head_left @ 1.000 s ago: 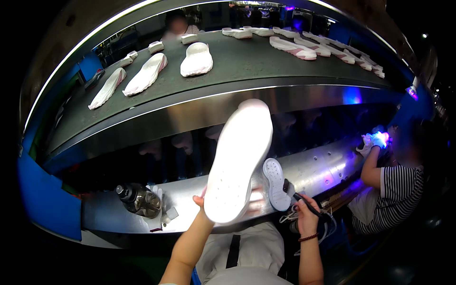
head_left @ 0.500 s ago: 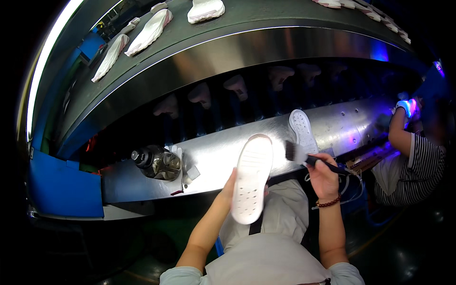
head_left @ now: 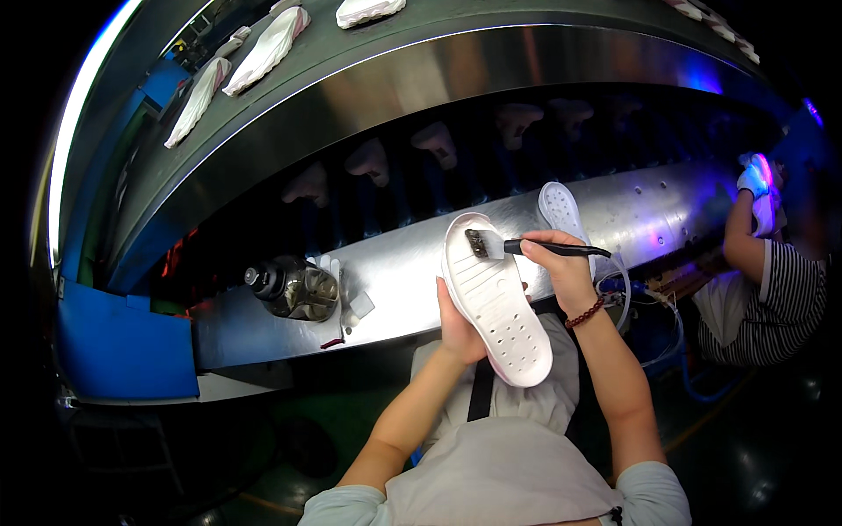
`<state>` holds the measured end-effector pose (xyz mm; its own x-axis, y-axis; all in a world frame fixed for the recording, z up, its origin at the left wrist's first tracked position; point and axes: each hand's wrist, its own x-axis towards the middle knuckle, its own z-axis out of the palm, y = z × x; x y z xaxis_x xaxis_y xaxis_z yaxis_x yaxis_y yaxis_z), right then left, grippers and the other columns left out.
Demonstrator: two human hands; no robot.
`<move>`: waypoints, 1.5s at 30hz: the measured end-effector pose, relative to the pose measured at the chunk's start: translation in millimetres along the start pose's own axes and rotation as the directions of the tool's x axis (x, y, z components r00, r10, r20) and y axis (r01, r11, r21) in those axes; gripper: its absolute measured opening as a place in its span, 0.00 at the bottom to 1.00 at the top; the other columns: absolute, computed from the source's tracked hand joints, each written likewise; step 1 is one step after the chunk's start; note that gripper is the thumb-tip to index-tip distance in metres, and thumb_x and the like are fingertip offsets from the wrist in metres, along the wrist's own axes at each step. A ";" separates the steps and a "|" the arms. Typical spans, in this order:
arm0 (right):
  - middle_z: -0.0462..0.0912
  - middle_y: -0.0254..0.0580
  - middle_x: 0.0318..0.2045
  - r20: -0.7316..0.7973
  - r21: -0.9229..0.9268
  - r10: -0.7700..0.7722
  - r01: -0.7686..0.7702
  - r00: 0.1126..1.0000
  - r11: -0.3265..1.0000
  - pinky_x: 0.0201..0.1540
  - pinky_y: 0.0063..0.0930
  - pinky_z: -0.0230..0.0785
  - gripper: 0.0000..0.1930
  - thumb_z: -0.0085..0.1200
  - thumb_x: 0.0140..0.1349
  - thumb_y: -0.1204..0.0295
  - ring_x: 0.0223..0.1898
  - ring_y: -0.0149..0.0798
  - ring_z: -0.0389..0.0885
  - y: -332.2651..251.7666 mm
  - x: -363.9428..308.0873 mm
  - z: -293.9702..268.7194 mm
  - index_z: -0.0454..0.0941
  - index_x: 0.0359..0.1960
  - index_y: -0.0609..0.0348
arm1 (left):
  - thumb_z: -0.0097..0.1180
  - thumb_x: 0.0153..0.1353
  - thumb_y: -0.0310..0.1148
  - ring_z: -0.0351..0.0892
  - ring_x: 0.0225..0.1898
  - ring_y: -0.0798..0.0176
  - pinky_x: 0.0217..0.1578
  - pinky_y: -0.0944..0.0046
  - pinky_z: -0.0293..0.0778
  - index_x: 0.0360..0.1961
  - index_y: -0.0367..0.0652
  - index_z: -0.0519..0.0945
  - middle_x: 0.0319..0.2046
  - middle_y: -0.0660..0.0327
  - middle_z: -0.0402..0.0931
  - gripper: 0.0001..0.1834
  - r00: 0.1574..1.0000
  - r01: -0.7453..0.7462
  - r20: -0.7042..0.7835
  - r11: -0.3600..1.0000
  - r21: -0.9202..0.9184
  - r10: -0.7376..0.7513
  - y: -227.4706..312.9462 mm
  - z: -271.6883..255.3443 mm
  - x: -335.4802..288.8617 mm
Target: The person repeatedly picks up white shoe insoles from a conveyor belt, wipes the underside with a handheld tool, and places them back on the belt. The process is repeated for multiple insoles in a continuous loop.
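Note:
A white shoe sole (head_left: pixel 496 307) with a raised rim and small holes at its near end is held up by my left hand (head_left: pixel 460 326), fingers wrapped round its left side and underneath. My right hand (head_left: pixel 564 267) grips the black handle of a flat brush (head_left: pixel 517 246). The dark bristles press on the inner face of the sole near its far end. Behind my right hand, a second white sole (head_left: pixel 561 210) lies on the metal shelf (head_left: pixel 395 302).
A dark bottle (head_left: pixel 292 287) stands on the shelf to the left, beside a small whitish block (head_left: pixel 360 304). Beyond runs a green conveyor (head_left: pixel 491 16) carrying white soles (head_left: pixel 267 53). Under it hang several shoe-shaped forms (head_left: pixel 434 145). At right, a co-worker in a striped sleeve (head_left: pixel 785 289) holds a lit sole.
The brush has moved left and up onto the sole. My left hand has shifted the sole right and tilted it, its far end pointing up-left.

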<state>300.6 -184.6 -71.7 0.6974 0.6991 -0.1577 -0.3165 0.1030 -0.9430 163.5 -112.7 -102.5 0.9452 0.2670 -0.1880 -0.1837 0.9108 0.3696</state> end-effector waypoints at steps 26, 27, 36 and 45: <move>0.78 0.42 0.26 0.554 -0.213 -0.325 0.508 0.766 0.834 0.32 0.20 0.68 0.08 0.56 0.42 0.77 0.29 0.31 0.76 -50.1 -31.8 12.6 0.77 0.28 0.64 | 0.13 0.50 0.67 0.65 0.48 0.51 0.49 0.54 0.62 0.56 0.47 0.55 0.49 0.52 0.62 0.43 1.000 0.010 0.009 0.970 -0.245 -0.009 17.8 33.6 -3.0; 0.78 0.44 0.27 0.613 -0.262 -0.232 0.472 0.755 0.842 0.35 0.22 0.67 0.08 0.57 0.41 0.77 0.32 0.34 0.76 -57.0 -37.3 7.8 0.77 0.27 0.63 | 0.15 0.51 0.66 0.62 0.52 0.53 0.50 0.55 0.61 0.56 0.48 0.55 0.52 0.55 0.59 0.41 0.994 -0.079 0.067 0.982 -0.169 0.092 17.8 29.3 -4.0; 0.77 0.44 0.29 0.732 -0.169 -0.292 0.580 0.615 0.797 0.40 0.26 0.67 0.11 0.58 0.40 0.79 0.33 0.35 0.76 -54.9 -38.5 0.9 0.76 0.30 0.63 | 0.16 0.49 0.67 0.67 0.46 0.51 0.46 0.54 0.66 0.56 0.47 0.55 0.47 0.52 0.64 0.43 0.965 -0.210 0.182 0.972 0.108 0.188 31.3 31.2 4.4; 0.78 0.44 0.28 0.739 -0.148 -0.304 0.586 0.601 0.797 0.41 0.26 0.67 0.08 0.57 0.42 0.80 0.35 0.37 0.76 -54.5 -38.4 -7.1 0.77 0.28 0.62 | 0.26 0.46 0.69 0.71 0.37 0.47 0.36 0.54 0.70 0.52 0.44 0.60 0.40 0.42 0.67 0.43 0.941 -0.330 0.113 0.940 0.083 0.320 41.6 44.9 10.9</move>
<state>295.6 -222.1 -16.3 0.0402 0.9117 0.4090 0.2515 0.3869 -0.8872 178.3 -86.0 -48.3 0.8608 0.5070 0.0443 -0.4622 0.7425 0.4847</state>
